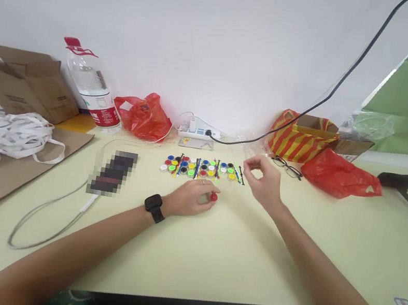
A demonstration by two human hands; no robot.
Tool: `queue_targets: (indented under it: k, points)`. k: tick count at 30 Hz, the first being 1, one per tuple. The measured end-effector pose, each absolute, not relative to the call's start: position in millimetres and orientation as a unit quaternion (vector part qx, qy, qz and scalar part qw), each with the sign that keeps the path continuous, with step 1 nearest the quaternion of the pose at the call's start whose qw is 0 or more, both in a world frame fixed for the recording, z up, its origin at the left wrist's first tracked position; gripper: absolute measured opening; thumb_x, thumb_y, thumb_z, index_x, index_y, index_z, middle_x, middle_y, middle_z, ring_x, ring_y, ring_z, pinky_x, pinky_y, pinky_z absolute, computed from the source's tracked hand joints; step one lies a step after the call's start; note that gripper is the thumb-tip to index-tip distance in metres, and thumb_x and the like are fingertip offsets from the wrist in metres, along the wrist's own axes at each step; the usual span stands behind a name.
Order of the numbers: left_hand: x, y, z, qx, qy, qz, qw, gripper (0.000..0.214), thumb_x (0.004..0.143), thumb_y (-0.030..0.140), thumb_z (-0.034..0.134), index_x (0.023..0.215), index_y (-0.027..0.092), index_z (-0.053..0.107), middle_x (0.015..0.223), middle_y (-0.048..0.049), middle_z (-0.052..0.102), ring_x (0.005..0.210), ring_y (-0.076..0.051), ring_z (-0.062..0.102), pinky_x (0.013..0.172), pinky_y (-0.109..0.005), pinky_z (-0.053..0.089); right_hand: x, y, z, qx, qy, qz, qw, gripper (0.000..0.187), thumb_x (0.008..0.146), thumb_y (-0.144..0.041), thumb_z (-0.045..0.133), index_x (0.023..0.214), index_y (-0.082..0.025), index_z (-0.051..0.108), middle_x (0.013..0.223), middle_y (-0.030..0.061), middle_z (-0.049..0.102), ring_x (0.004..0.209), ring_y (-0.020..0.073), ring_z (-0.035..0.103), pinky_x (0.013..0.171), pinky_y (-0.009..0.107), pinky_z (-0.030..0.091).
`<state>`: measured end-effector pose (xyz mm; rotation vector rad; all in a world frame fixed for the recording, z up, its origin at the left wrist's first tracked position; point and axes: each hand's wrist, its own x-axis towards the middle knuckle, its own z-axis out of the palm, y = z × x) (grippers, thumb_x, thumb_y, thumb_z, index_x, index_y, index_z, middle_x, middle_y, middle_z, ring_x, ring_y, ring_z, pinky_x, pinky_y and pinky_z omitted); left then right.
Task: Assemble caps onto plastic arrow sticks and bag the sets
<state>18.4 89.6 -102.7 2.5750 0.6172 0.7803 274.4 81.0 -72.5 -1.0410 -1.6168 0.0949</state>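
My left hand, with a black watch on its wrist, rests low over the table. Between its thumb and fingers is a small red round piece. My right hand is raised to the right, thumb and index finger pinched in a ring; whatever is at the fingertips is too small to make out. Just beyond both hands lie several small round pieces in red, blue, black, white, yellow and green, set in groups. Thin coloured sticks lie between the groups, and a black stick lies at the right end.
At left are a pixelated dark device on a cable, white straps, a cardboard box and a large bottle. Along the wall stand a red bag, a power strip and a striped bag. Glasses lie right.
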Motion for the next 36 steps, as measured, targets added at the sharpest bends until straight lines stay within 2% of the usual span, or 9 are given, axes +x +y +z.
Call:
queue_targets:
  k: [2,6,11,15,18,21,24,29,36]
  points:
    - [18,90,-103,0.918,0.213,0.274,0.191,0.026,0.091,0.020,0.062,0.116,0.022,0.068,0.111,-0.0081,0.070,0.103,-0.023,0.066,0.093,-0.035,0.051,268,68,-79,-0.431,-0.724,0.062,0.536,0.009,0.094,-0.029,0.064,0.099,-0.022,0.065,0.092,0.0045,0.071,0.079,0.0193,0.067,0.077,0.035,0.059]
    - [18,90,-101,0.917,0.212,0.268,0.206,0.018,0.090,0.019,0.063,0.107,0.021,0.069,0.107,-0.0078,0.070,0.099,-0.022,0.066,0.090,-0.034,0.051,261,63,-89,-0.427,-0.723,0.105,0.532,0.020,0.094,-0.035,0.066,0.111,-0.023,0.068,0.095,0.0058,0.073,0.078,0.0200,0.068,0.076,0.036,0.059]
    - [17,90,-98,0.901,0.230,0.273,0.247,0.013,0.092,0.023,0.064,0.105,0.021,0.069,0.100,-0.0053,0.071,0.094,-0.021,0.066,0.090,-0.034,0.051,259,69,-87,-0.438,-0.698,0.197,0.531,0.021,0.092,-0.041,0.070,0.096,-0.021,0.073,0.090,0.0063,0.074,0.077,0.0206,0.068,0.073,0.035,0.057]
    - [17,96,-100,0.871,0.260,0.275,0.314,0.015,0.092,0.028,0.067,0.104,0.020,0.071,0.095,-0.0043,0.071,0.080,-0.016,0.063,0.074,-0.030,0.051,256,64,-82,-0.438,-0.703,0.288,0.480,0.020,0.094,-0.039,0.068,0.100,-0.021,0.074,0.095,0.0066,0.075,0.086,0.0217,0.069,0.075,0.034,0.055]
    - [17,100,-104,0.823,0.288,0.289,0.395,0.024,0.090,0.034,0.071,0.107,0.017,0.072,0.088,-0.0044,0.071,0.074,-0.016,0.063,0.068,-0.028,0.052,251,56,-84,-0.424,-0.718,0.328,0.443,0.024,0.100,-0.037,0.056,0.110,-0.021,0.072,0.098,0.0068,0.073,0.088,0.0209,0.067,0.075,0.033,0.053]
    - [19,99,-105,0.765,0.277,0.299,0.498,0.033,0.088,0.037,0.075,0.112,0.014,0.072,0.097,-0.0085,0.074,0.085,-0.019,0.070,0.079,-0.032,0.057,245,47,-93,-0.402,-0.730,0.362,0.418,0.027,0.103,-0.032,0.050,0.121,-0.022,0.066,0.096,0.0061,0.071,0.094,0.0211,0.068,0.083,0.035,0.053]
    - [19,95,-103,0.741,0.255,0.304,0.542,0.034,0.087,0.037,0.078,0.111,0.014,0.073,0.110,-0.0129,0.075,0.099,-0.023,0.072,0.091,-0.036,0.057,243,39,-106,-0.400,-0.723,0.377,0.418,0.025,0.103,-0.032,0.052,0.124,-0.022,0.061,0.102,0.0071,0.072,0.100,0.0223,0.069,0.089,0.037,0.053]
    - [19,93,-101,0.739,0.254,0.303,0.546,0.037,0.083,0.035,0.082,0.112,0.015,0.073,0.108,-0.0125,0.076,0.097,-0.023,0.073,0.091,-0.037,0.058,244,34,-112,-0.390,-0.709,0.396,0.434,0.019,0.102,-0.035,0.057,0.115,-0.022,0.061,0.109,0.0087,0.072,0.102,0.0225,0.071,0.089,0.037,0.057]
    - [19,94,-102,0.730,0.255,0.303,0.556,0.037,0.081,0.036,0.084,0.109,0.015,0.072,0.101,-0.0110,0.077,0.093,-0.021,0.074,0.091,-0.037,0.059,240,29,-107,-0.395,-0.685,0.379,0.482,0.021,0.098,-0.039,0.065,0.112,-0.023,0.065,0.115,0.0088,0.068,0.098,0.0219,0.074,0.088,0.038,0.062]
